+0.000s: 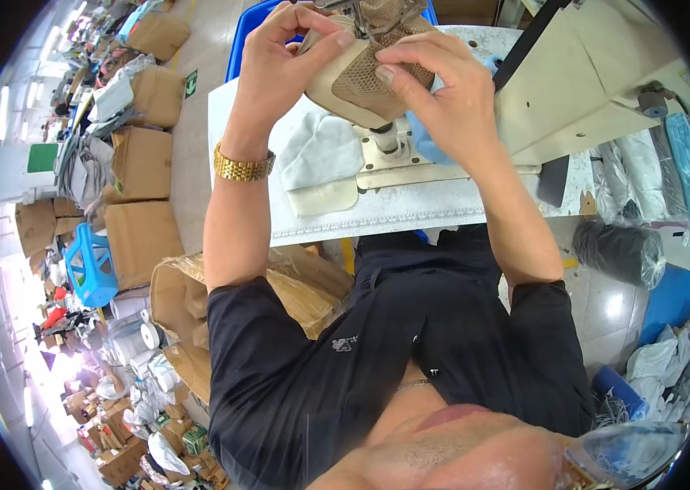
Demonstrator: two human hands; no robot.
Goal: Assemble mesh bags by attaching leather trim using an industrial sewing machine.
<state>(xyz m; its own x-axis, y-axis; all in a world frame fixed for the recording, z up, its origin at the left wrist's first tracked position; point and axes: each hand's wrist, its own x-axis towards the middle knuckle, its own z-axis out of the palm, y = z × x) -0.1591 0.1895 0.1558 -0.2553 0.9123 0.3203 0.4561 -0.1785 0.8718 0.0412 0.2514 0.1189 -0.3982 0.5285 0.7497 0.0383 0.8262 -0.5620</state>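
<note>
A tan and cream mesh cap [353,86], rounded like a crown, is held at the sewing machine's needle area [365,24]. My left hand [288,69], with a gold watch on its wrist, pinches the cream edge on the left. On the right, my right hand [447,94] presses thumb and fingertips against the brown mesh. Below the cap, the machine's metal post [387,143] rises from its base. Pale blue fabric pieces [316,147] and a cream piece [324,198] lie on the white table [239,208], left of the post.
The machine's cream arm [573,90] spans the right side. Behind the table is a blue bin [243,41]. Cardboard boxes [145,245] and a blue plastic stool [92,265] stand to the left. A wrapped dark roll [618,251] and bagged rolls [647,171] are at right.
</note>
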